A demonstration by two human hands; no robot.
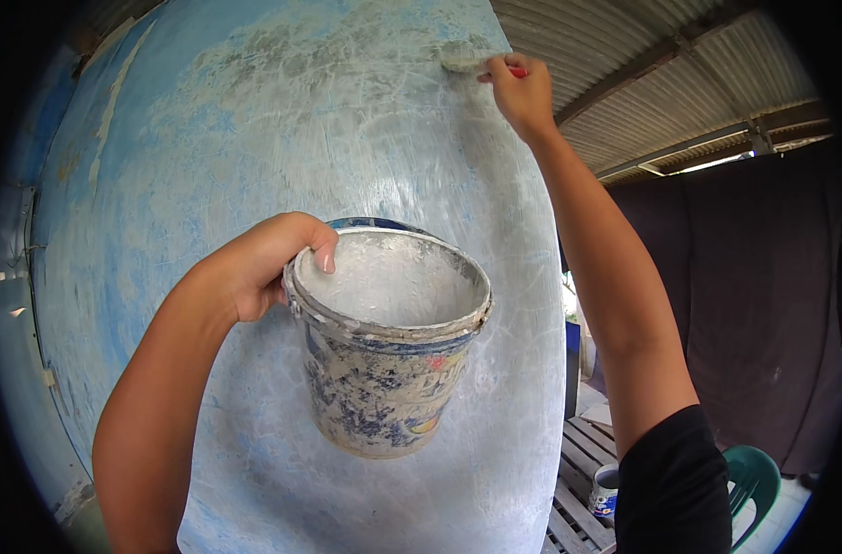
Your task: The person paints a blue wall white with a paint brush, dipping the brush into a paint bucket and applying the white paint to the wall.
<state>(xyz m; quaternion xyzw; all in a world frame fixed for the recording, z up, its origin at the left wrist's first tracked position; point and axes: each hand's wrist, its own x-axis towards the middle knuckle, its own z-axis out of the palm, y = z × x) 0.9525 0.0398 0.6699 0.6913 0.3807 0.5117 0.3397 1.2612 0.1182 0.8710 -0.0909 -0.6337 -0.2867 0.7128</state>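
Note:
My left hand point(278, 259) grips the rim of a paint bucket point(384, 388), thumb over the inside edge and fingers outside. The bucket is tilted toward me, its outside caked with grey-white splashes and its inner wall coated white. High up, my right hand point(520, 92) is closed round the red handle of a paintbrush point(467, 66). The brush's bristles touch the upper right part of a blue wall point(254, 157), near its edge. Whitish, streaky paint covers much of that wall, with darker grey, damp-looking patches around the brush.
Right of the wall edge hang a corrugated metal roof point(661, 83) and a dark curtain point(735, 305). Lower right, a slatted wooden bench point(573, 480) carries a small paint can point(605, 491). A green plastic chair point(755, 480) stands beyond my right sleeve.

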